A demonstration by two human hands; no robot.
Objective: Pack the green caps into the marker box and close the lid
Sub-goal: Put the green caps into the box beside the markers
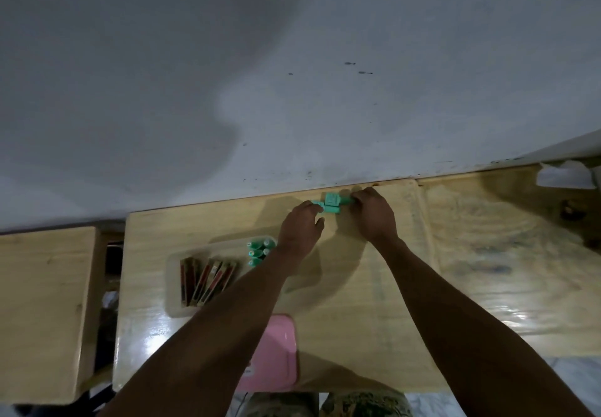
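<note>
A small green marker box [332, 202] is held near the far edge of the wooden table [357, 286], close to the wall. My left hand [300, 226] pinches its left end, where a green flap or cap [316, 203] sticks out. My right hand [374, 213] grips its right end. Several green caps [259, 251] lie in a clear tray [175, 286] to the left, partly hidden behind my left forearm.
The same clear tray holds flat red-and-tan packets [206, 281]. A pink lid or tray [273, 351] lies at the table's near edge under my left arm. A second wooden table [42, 302] stands to the left, white paper [564, 174] at far right.
</note>
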